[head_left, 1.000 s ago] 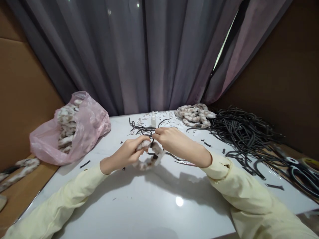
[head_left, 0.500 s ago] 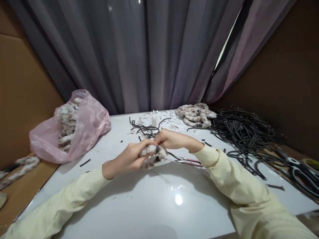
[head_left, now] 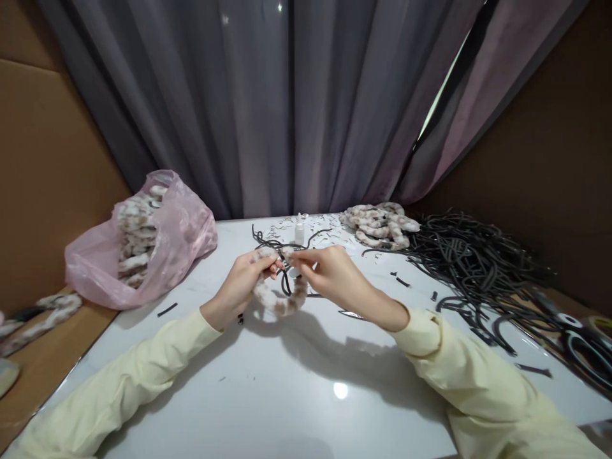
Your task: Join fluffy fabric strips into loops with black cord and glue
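Note:
A fluffy white-and-brown fur ring [head_left: 282, 305] hangs between my two hands above the white table. My left hand [head_left: 246, 279] is closed on its upper left part, thumb on top. With thumb and fingers pinched, my right hand [head_left: 329, 271] grips the ring's upper right part. The two ends come close together at the top, where a dark bit shows; whether they touch I cannot tell. Behind the ring lie loose black cords [head_left: 272, 243]. Partly under my right wrist is a pair of small snips [head_left: 351, 313].
A pink plastic bag [head_left: 191, 223] of fur pieces stands at left. At the back are a small white bottle [head_left: 299, 231] and scattered clippings. A fur heap [head_left: 380, 223] and a black cord pile [head_left: 471, 255] lie right, near large scissors [head_left: 581, 344]. Cardboard walls flank the table.
The fur piece has turned so that its round ring shape now faces me. My right hand has shifted slightly right and down, and the camera view has moved a little.

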The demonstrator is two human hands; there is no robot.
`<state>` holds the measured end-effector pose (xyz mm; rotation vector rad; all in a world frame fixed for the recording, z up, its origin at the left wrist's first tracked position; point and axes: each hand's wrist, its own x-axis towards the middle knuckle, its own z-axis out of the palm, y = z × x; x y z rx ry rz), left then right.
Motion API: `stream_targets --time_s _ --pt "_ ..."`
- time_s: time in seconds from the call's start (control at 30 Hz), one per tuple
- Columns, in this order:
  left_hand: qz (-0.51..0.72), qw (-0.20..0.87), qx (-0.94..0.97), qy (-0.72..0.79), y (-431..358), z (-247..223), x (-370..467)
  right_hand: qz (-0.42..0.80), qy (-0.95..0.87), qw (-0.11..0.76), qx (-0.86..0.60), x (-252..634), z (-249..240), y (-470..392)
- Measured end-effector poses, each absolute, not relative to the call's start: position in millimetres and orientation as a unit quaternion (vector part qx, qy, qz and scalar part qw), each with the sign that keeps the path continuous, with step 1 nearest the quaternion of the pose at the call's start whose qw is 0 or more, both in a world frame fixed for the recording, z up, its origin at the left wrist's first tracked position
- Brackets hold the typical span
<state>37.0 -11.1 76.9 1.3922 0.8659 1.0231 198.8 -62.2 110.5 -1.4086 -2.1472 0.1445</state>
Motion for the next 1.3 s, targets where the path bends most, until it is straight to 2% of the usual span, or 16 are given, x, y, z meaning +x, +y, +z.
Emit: stream_targets --time_s 0.07,0.13,0.27,0.4,0.67,0.83,0.97,1.13,1.2,1.3 --pt "0.429 0.58 0.587 0.369 -12 77 38 -0.074 -0.802 0.306 -0.508 196 100 -55" --pt "0.42 0.56 0.612 0.367 -15 77 38 -0.139 -0.821 0.288 -0.473 196 90 -48" --pt "0.376 0.535 0.663 0.364 -23 80 36 -0.137 -0.868 0.183 -0.44 197 79 -40" --pt "0.327 0.513 0.702 0.371 -25 87 32 -0.182 -0.878 0.125 -0.424 198 80 -44" --pt "0.186 0.299 0.855 0.38 -27 101 22 -0.189 -0.901 0.086 -0.382 199 88 -52" --pt "0.206 0.256 0.885 0.33 -23 98 21 -0.181 -0.903 0.075 -0.382 200 87 -48" --pt "0.256 0.294 0.842 0.373 -14 86 24 -0.159 -0.858 0.12 -0.474 199 86 -44" --pt "0.34 0.376 0.756 0.415 -2 77 25 -0.173 -0.802 0.25 -0.514 191 85 -53" --pt "0.356 0.411 0.725 0.423 2 77 24 -0.1 -0.803 0.288 -0.511 187 82 -56" --pt "0.369 0.427 0.716 0.41 4 77 25 0.127 -0.79 0.323 -0.505 182 76 -54"
